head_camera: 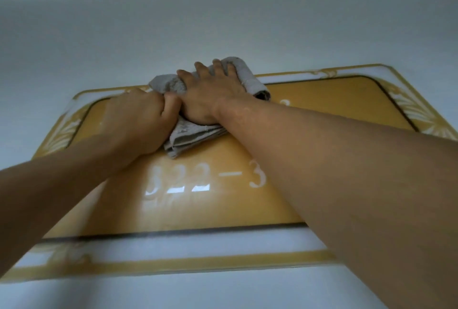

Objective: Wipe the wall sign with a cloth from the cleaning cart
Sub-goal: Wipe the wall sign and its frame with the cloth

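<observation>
Wall sign, a glossy rectangular plaque with an orange-yellow centre panel, a thin dark outline and a clear outer frame carrying gold leaf ornaments, hangs on the pale white wall and fills the middle of the view, seen from below. Pale, blurred characters on its near half seem to read "22–3". On the far half of the panel lies the crumpled grey cloth, bunched in folds, one end rolled over toward the far right. The right hand lies flat on top of the cloth, its fingers stretched out toward the far edge of the sign and pressing the fabric against the panel. Just to the left, touching it, the left hand is curled, gripping the left edge of the cloth. Both bare forearms reach in from the near side.
</observation>
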Motion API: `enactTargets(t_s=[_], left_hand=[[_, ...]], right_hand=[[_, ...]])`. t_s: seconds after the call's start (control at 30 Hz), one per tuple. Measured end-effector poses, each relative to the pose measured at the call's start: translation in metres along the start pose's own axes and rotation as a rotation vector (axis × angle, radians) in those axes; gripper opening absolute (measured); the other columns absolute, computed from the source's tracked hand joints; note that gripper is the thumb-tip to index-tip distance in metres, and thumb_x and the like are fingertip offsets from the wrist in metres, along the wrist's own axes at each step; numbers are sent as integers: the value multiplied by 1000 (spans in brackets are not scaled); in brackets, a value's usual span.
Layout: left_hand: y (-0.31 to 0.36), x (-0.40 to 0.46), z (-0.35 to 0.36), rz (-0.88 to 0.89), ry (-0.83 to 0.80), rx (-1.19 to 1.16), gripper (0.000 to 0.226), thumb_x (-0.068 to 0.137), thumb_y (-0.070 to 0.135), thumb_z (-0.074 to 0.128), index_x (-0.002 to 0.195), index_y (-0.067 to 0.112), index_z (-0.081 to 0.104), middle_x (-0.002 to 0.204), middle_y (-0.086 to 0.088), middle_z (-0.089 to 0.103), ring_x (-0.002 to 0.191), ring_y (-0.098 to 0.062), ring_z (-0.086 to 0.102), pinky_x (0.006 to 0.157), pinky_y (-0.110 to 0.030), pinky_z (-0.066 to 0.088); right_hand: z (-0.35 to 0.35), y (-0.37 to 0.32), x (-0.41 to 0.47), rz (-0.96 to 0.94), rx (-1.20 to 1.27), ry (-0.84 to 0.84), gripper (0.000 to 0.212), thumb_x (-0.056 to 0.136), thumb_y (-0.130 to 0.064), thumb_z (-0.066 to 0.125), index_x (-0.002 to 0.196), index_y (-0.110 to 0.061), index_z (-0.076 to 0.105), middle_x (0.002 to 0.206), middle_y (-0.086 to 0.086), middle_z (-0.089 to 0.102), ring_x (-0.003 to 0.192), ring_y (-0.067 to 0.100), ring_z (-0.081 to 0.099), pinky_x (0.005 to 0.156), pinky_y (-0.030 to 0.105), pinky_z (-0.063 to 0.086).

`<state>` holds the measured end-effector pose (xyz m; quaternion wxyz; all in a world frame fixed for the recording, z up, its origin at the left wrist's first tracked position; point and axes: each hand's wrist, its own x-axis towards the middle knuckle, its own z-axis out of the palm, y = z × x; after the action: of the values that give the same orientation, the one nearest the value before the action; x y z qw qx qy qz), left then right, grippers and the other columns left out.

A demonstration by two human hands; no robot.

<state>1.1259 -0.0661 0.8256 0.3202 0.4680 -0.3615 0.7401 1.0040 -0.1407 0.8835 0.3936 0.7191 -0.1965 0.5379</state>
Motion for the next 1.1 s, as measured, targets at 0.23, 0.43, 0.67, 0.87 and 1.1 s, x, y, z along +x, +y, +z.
enactTargets(t_s=[0.23, 0.43, 0.67, 0.87, 1.1], left_hand=[[-5, 20, 15, 6, 36, 25, 44, 84, 43, 13, 65, 16, 41, 57, -2, 34, 56, -24, 32, 49, -32, 14], [1, 19, 15, 63, 70, 25, 33, 88, 34, 21, 67, 14, 37, 54, -2, 29, 51, -22, 26, 49, -30, 16], [-1, 14, 19, 7, 55, -40, 42, 92, 36, 25, 80, 2, 47, 63, -8, 33, 64, -29, 36, 51, -33, 23], [-3, 14, 20, -160, 146, -222, 54, 85, 53, 28, 53, 12, 43, 56, -11, 41, 53, -25, 36, 49, -33, 15], [-4, 12, 19, -177, 99, -313, 51, 84, 56, 26, 54, 18, 43, 61, -9, 45, 66, -31, 44, 51, -35, 18]], right_hand=[[-3, 13, 15, -49, -18, 29, 70, 97, -67, 18, 158, -32, 17, 168, 9, 8, 153, 40, 0, 121, 56, -5], [-1, 18, 17, -45, -35, 27, 71, 97, -66, 17, 159, -32, 13, 168, 9, 7, 153, 40, -1, 120, 56, -6], [1, 19, 15, 8, -23, 35, 69, 97, -66, 14, 159, -34, 9, 169, 7, 5, 153, 37, -2, 121, 54, -7], [3, 14, 4, 31, -54, 21, 77, 89, -70, 14, 158, -35, 9, 168, 7, 7, 154, 36, 1, 122, 55, -4], [8, 3, -7, 145, -85, 31, 83, 82, -69, 12, 158, -36, 5, 168, 6, 8, 153, 37, 2, 122, 55, -3]])
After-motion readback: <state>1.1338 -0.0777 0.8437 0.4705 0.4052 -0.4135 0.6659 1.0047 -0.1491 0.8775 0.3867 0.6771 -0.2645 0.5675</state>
